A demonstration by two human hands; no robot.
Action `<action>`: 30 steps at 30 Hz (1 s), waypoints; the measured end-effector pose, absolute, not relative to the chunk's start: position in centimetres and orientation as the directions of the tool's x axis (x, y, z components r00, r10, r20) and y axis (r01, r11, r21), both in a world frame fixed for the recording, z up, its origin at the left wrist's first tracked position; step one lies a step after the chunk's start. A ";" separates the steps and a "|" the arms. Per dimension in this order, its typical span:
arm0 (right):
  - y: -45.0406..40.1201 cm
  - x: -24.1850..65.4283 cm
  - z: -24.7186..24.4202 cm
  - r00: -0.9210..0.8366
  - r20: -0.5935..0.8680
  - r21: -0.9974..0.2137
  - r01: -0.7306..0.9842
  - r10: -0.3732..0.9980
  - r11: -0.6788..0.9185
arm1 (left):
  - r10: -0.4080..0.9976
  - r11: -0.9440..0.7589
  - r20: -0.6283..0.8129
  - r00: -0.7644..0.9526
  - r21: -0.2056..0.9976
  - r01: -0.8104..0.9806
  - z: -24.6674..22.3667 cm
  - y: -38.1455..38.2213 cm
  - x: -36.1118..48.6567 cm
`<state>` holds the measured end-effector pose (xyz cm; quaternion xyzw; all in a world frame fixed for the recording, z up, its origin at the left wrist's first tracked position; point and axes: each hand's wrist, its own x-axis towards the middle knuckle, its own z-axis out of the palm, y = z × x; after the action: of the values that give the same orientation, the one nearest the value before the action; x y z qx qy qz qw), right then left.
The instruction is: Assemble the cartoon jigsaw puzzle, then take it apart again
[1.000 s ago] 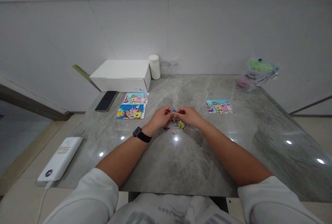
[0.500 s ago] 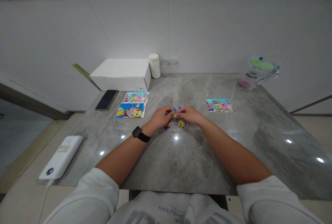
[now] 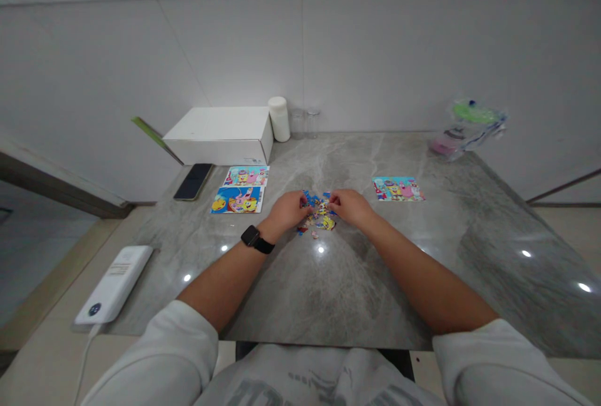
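Note:
Small, colourful jigsaw pieces (image 3: 325, 223) lie in a cluster on the grey marble-patterned table, blue at the far side, yellow and pink nearer me. My left hand (image 3: 288, 210), with a black watch (image 3: 256, 239) on its wrist, is closed at the cluster's left edge, its fingertips on blue pieces. On the opposite side my right hand (image 3: 350, 207) pinches at the right edge of the cluster. The fingers partly cover the pieces, so their exact shapes are hidden. One small pinkish piece (image 3: 314, 235) sits apart at the near side.
Left of my hands lie two cartoon picture cards (image 3: 237, 200) and a phone (image 3: 193, 182). Another card (image 3: 399, 189) is to the right. A white box (image 3: 218, 133), white bottle (image 3: 279, 119), clear glasses (image 3: 312, 124) and a plastic-wrapped cup (image 3: 464, 130) stand behind. A power bank (image 3: 114, 284) is front left.
My hands have moved slightly apart from where their fingertips nearly met over the pieces. More of the blue and yellow cluster between them now shows.

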<state>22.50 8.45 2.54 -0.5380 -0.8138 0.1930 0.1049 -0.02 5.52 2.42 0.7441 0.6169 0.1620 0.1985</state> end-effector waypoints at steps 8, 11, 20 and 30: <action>7.0 24.4 2.2 -0.711 -0.045 -0.486 0.629 0.701 0.607 | 0.924 -0.346 0.046 0.379 0.520 0.781 3.4 3.7 -0.5; 6.9 24.4 2.2 -0.741 -0.044 -0.481 0.603 0.670 0.636 | 0.899 -0.388 0.008 0.438 0.477 0.788 3.7 2.5 0.1; 6.7 24.2 2.7 -0.732 -0.080 -0.465 0.628 0.677 0.624 | 0.902 -0.405 -0.012 0.432 0.330 0.853 4.2 1.9 0.7; 7.2 23.5 3.3 -0.755 -0.171 -0.389 0.642 0.632 0.661 | 0.923 -0.377 0.024 0.385 0.260 0.889 4.5 2.3 0.5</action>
<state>23.52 7.21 3.27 -0.3495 -0.9113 0.2172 -0.0105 0.50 2.29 4.53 0.8257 0.5484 0.0829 0.1026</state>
